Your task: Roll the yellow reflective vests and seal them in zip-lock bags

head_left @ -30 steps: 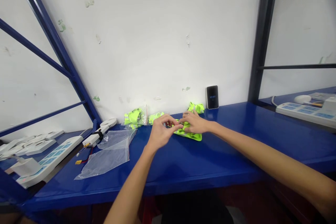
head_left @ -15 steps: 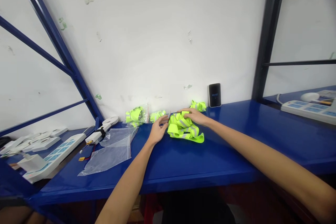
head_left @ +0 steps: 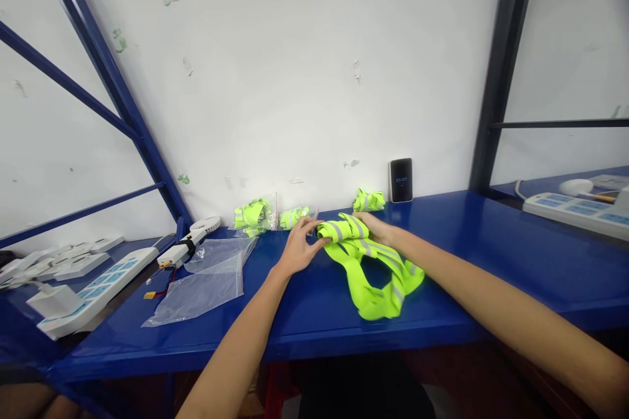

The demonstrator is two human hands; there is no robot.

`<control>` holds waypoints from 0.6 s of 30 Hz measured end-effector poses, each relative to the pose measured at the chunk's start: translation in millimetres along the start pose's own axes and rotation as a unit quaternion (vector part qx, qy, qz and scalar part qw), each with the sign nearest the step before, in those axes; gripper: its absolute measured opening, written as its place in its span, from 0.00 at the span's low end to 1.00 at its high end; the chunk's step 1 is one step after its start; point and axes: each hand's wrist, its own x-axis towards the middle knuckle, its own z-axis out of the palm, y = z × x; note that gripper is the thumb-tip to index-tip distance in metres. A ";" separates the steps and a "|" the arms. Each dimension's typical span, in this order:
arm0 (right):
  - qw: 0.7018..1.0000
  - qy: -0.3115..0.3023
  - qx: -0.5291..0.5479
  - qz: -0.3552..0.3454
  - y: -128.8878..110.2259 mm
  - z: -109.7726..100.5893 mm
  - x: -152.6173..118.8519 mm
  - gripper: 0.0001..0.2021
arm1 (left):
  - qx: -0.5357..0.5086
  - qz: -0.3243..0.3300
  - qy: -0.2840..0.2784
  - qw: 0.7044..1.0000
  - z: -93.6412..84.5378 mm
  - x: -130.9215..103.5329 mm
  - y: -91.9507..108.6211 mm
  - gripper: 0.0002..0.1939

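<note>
1. Here the left hand [head_left: 297, 250] is half open, its fingers curled loosely, with thumb and fingertips pinching the left end of a neon yellow strap [head_left: 369, 262] that has grey reflective stripes.
2. The right hand [head_left: 375, 228] grips the same strap at its folded upper part, fingers wrapped over the fabric; how tightly it is clenched cannot be told, since the strap covers most of the fingers.
3. The strap lies on the blue bench [head_left: 491, 255], bunched between the two hands near the wall, with two loops trailing toward the bench's near edge.
4. An empty-looking clear plastic bag [head_left: 206, 285] lies flat on the bench, well left of the left hand, and a second clear bag [head_left: 223, 252] lies just behind it.
5. A small clear bag [head_left: 255, 215] by the wall holds a folded yellow strap; beside it a similar packet [head_left: 293, 216] holds another.
6. A loose folded strap [head_left: 368, 200] sits against the wall just behind the right hand, next to a dark phone [head_left: 401, 180] leaning upright on the wall.
7. At far left a white power strip [head_left: 98, 288] rests with a small white fan [head_left: 199, 236] near it; another power strip [head_left: 574, 209] lies at far right.
</note>
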 end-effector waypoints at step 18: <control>0.854 0.096 -0.343 -0.380 8.0 10.3 -15.5 0.27 | -0.353 -0.350 0.067 0.865 24.3 1.4 -33.2 0.25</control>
